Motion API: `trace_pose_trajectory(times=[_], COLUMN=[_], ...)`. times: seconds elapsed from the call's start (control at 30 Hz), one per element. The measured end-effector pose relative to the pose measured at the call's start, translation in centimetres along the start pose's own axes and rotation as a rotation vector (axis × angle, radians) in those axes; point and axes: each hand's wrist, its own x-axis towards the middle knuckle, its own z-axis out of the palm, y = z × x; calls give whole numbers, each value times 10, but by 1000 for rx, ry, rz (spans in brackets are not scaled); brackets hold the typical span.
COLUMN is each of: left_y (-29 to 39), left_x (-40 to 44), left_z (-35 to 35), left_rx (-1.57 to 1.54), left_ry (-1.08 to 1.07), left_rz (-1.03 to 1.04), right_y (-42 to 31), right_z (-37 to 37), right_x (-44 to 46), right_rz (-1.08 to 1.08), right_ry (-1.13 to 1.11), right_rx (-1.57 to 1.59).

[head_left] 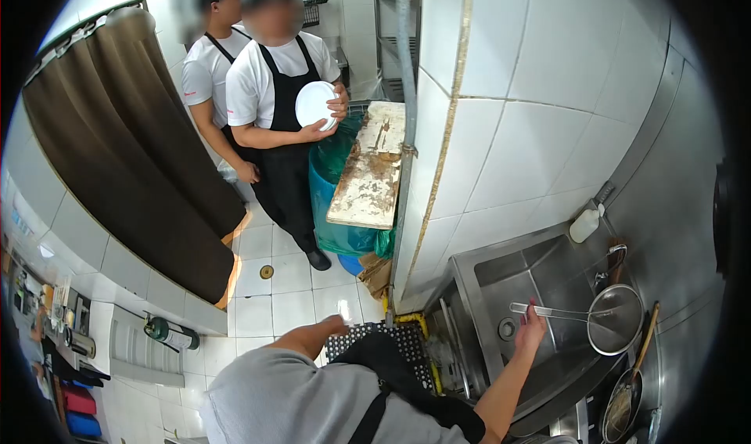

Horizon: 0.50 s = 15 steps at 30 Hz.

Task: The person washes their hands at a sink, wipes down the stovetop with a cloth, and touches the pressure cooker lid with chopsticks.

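My right hand point(532, 330) is closed around the long metal handle of a round mesh strainer point(615, 319). The strainer is held over the right side of a stainless steel sink point(551, 287), its bowl pointing away from my palm. My left hand point(336, 324) hangs by my side above a black perforated floor mat point(375, 336); its fingers are too small and partly turned away to read, and nothing is seen in it.
A pan point(623, 405) with a wooden-handled utensil stands right of the sink, and a white spray bottle point(586, 222) is at its back corner. A tiled wall point(540, 68) rises beyond. Two people stand ahead, one holding white plates point(316, 105), beside a blue bin point(328, 225) with a worn board point(366, 186) on top.
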Motion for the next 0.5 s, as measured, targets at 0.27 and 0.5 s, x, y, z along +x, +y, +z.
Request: trace_pose_trajectory(times=[0.27, 0.5], left_y=[-119, -93], left_x=[-55, -13], left_z=[27, 65], left_rx=[-77, 177], left_ry=[109, 146], left_rz=[156, 450], right_y=[15, 0], right_z=[-31, 29], right_x=[-94, -227], right_rz=[-33, 211], right_ry=[-94, 16], right_rx=[-5, 101])
